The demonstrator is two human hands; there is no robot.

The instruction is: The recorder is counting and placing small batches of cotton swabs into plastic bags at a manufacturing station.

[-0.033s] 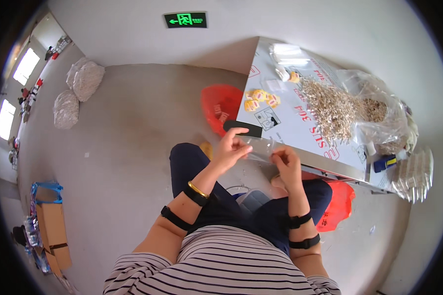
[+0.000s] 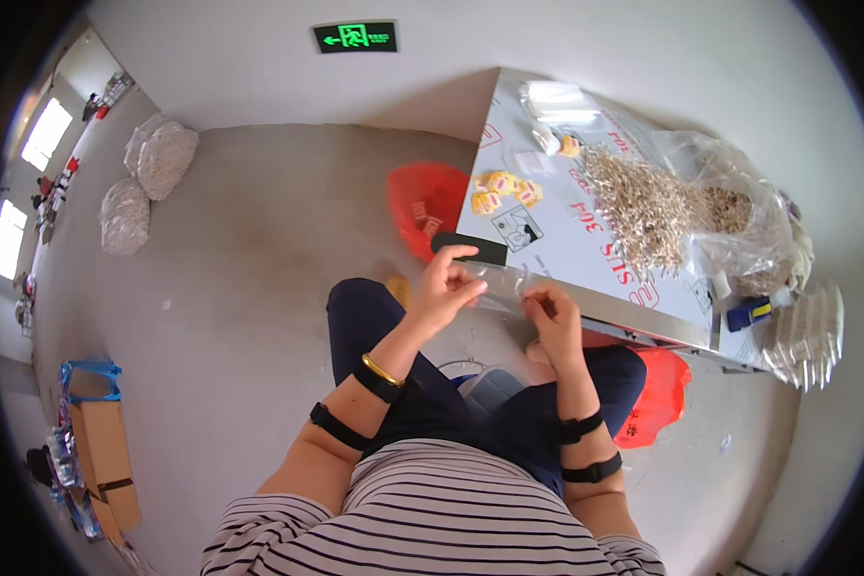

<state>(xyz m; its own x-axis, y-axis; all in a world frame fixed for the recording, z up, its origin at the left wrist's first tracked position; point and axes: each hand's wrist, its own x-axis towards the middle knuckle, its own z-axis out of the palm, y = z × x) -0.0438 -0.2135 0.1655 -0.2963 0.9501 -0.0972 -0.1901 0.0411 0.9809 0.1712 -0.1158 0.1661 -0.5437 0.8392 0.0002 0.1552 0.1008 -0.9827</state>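
Between my two hands, at the near edge of the table, a small transparent plastic bag [image 2: 501,288] is stretched out. My left hand [image 2: 444,293] pinches its left end between thumb and fingers. At the other end, my right hand [image 2: 555,322] grips the bag with closed fingertips. Just behind my left fingers a flat black object [image 2: 470,249] lies on the table corner. Whether anything is inside the bag cannot be made out.
On the metal-topped table [image 2: 571,254] lie yellow-and-white packets [image 2: 505,190], a heap of small shiny metal pieces [image 2: 643,211] and a large plastic bag [image 2: 763,216]. Red bags [image 2: 422,206] hang or lie beside it. A cardboard box [image 2: 104,442] stands at the left.
The whole view has shifted slightly. Both hands keep hold of the bag, with no clear movement otherwise.
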